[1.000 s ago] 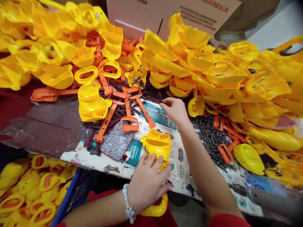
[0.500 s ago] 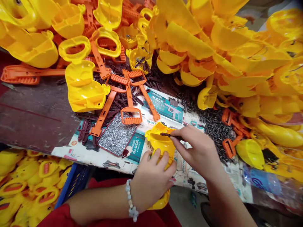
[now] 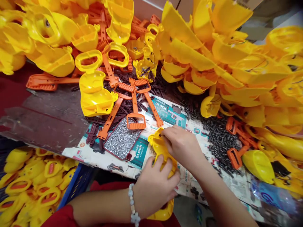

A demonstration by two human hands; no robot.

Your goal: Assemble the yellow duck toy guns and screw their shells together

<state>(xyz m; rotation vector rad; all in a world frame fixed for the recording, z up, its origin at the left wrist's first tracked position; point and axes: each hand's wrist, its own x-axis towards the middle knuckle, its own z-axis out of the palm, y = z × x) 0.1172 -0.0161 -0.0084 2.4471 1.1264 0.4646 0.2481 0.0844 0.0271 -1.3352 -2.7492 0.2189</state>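
My left hand (image 3: 157,189) wraps round a yellow plastic duck shell half (image 3: 158,143), hollow side up at the front edge of the table. Its ring-shaped handle (image 3: 165,212) sticks out below the hand. My right hand (image 3: 181,145) is closed in a pinch over the shell's upper end. A thin dark brown plastic stick is in that pinch, almost wholly hidden by the fingers; only a dark spot shows at the fingertips. Just left of the shell lies a tray of small silvery screws (image 3: 121,138).
Orange handled bars (image 3: 111,116) and dark brown sticks (image 3: 93,134) lie behind the tray. Yellow shells (image 3: 97,94) pile up at the back and right. Small black pieces (image 3: 221,142) are heaped at right, near a plastic bottle (image 3: 274,194). A blue crate (image 3: 71,186) holds yellow ducks at lower left.
My right hand has moved left and down onto the shell's upper end, bringing the dark brown stick into it. My left hand keeps its grip. The whole view has shifted slightly.
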